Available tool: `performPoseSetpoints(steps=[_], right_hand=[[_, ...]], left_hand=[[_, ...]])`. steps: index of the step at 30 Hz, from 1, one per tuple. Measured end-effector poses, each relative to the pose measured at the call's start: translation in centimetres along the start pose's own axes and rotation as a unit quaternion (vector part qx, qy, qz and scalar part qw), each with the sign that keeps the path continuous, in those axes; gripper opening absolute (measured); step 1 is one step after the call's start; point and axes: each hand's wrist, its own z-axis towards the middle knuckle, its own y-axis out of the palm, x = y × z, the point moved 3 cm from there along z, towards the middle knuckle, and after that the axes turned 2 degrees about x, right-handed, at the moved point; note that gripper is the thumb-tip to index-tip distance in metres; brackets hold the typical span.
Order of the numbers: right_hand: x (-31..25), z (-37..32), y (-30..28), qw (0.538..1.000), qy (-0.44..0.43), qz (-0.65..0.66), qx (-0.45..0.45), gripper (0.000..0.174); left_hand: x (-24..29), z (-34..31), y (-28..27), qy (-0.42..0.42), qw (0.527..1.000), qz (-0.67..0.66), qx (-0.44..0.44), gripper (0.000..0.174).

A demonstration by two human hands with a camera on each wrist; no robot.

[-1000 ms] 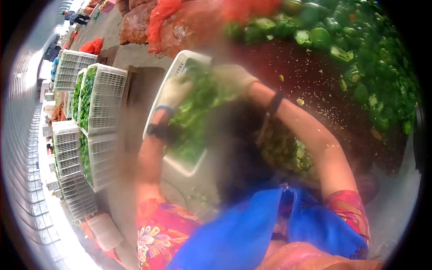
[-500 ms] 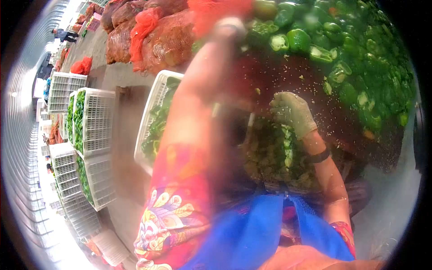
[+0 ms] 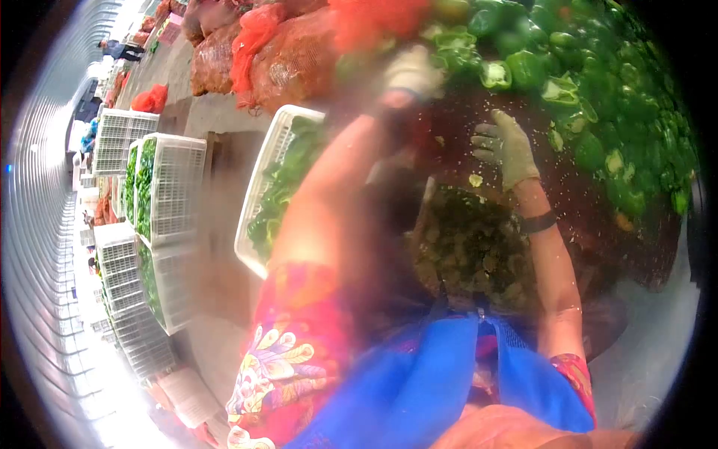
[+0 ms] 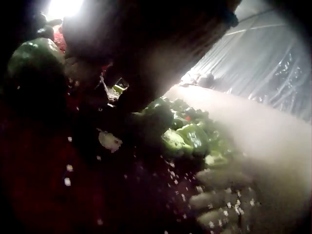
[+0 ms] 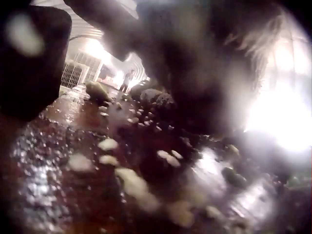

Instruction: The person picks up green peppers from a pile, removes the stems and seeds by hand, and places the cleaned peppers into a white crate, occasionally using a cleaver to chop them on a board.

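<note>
My left hand (image 3: 413, 72), in a pale work glove, reaches across the dark red work surface (image 3: 456, 120) to the near edge of a heap of green bell peppers (image 3: 598, 97). It is blurred, and I cannot tell what its fingers hold. Cut pepper halves (image 3: 495, 75) with pale insides lie just right of it. My right hand (image 3: 508, 148), also gloved, is over the surface with its fingers loosely extended toward the left. Seeds speckle its fingers (image 4: 209, 200) in the left wrist view. Pale pepper scraps (image 5: 131, 183) lie on the wet surface in the right wrist view.
A white plastic crate (image 3: 247, 224) of green peppers stands left of my left arm. Below the work surface, a container holds dark trimmings (image 3: 479, 239). Stacked crates (image 3: 176, 187) line the left side. Net sacks (image 3: 292, 63) lie at the back, and a person (image 3: 120, 50) stands far off.
Both hands were over the peppers in the white crate; the left then reached to the heap and has since drawn back slightly. The right moved to the work surface, then farther forward.
</note>
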Motion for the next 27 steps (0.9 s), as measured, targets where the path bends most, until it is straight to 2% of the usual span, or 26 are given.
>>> performPoseSetpoints(steps=[1, 5, 7, 9, 11, 12, 14, 15, 17, 18, 19, 20, 22, 23, 25, 26, 27], right_hand=[[0.0, 0.8, -0.5, 0.999, 0.011, -0.031, -0.003, 0.065], [-0.9, 0.9, 0.2, 0.994, -0.002, -0.103, -0.018, 0.071], [-0.7, 1.7, 0.8, 0.993, -0.007, -0.119, -0.014, 0.070], [0.1, 5.6, 0.5, 0.990, -0.020, -0.138, -0.013, 0.070], [1.9, 11.2, -0.7, 0.930, -0.176, -0.315, -0.067, 0.069], [1.2, 10.0, 0.3, 0.929, -0.179, -0.319, -0.066, 0.069], [0.0, 7.0, 2.4, 0.982, 0.008, -0.185, -0.023, 0.069], [2.4, 11.7, 0.1, 0.955, -0.096, -0.275, -0.064, 0.070], [2.2, 8.8, 1.0, 0.965, -0.070, -0.246, -0.067, 0.070], [2.4, 7.3, 1.3, 0.974, -0.036, -0.212, -0.070, 0.070], [2.4, 7.2, 1.3, 0.954, -0.033, -0.279, -0.104, 0.069], [2.2, 6.5, 1.5, 0.956, -0.028, -0.276, -0.099, 0.069], [1.3, 5.6, 2.3, 0.934, -0.090, -0.345, -0.031, 0.030], [2.1, 7.1, 1.5, 0.935, -0.089, -0.343, -0.029, 0.030], [3.9, 10.0, 0.6, 0.874, -0.214, -0.427, -0.093, 0.037], [3.4, 9.6, 1.1, 0.873, -0.211, -0.430, -0.094, 0.037], [2.9, 9.4, 1.6, 0.865, -0.163, -0.468, -0.076, 0.039]], left_hand=[[-0.1, 0.2, 1.2, -0.001, 1.000, 0.010, 0.018, 0.041], [-0.5, -1.2, 3.2, 0.020, 0.999, 0.037, 0.013, 0.046], [-0.6, -1.3, 3.7, 0.016, 1.000, -0.013, 0.012, 0.046], [0.3, -1.3, 2.9, 0.008, 1.000, -0.008, -0.012, 0.050], [0.7, -2.2, 2.0, 0.006, 0.999, 0.038, -0.018, 0.052], [0.3, -2.3, 2.2, 0.007, 0.999, 0.034, -0.015, 0.052], [-0.2, -2.4, 2.6, 0.060, 0.997, 0.038, -0.022, 0.053], [-0.1, -3.0, 2.3, 0.064, 0.997, 0.035, -0.017, 0.053], [0.5, -5.7, 1.7, 0.142, 0.988, -0.001, -0.063, 0.054], [0.2, -5.8, 2.2, 0.143, 0.987, 0.002, -0.068, 0.054], [-0.5, -5.9, 3.2, 0.135, 0.990, -0.004, -0.051, 0.054], [-0.8, -6.0, 4.0, 0.128, 0.991, -0.011, -0.034, 0.053], [-0.9, -6.2, 4.6, 0.140, 0.989, -0.026, -0.045, 0.051], [-0.6, -6.6, 4.3, 0.135, 0.988, -0.055, -0.057, 0.051], [-0.9, -6.8, 4.6, 0.126, 0.986, -0.086, -0.073, 0.051], [-1.1, -6.1, 5.1, 0.127, 0.986, -0.070, -0.079, 0.051], [-1.2, -5.4, 5.6, 0.129, 0.986, -0.054, -0.086, 0.051]])
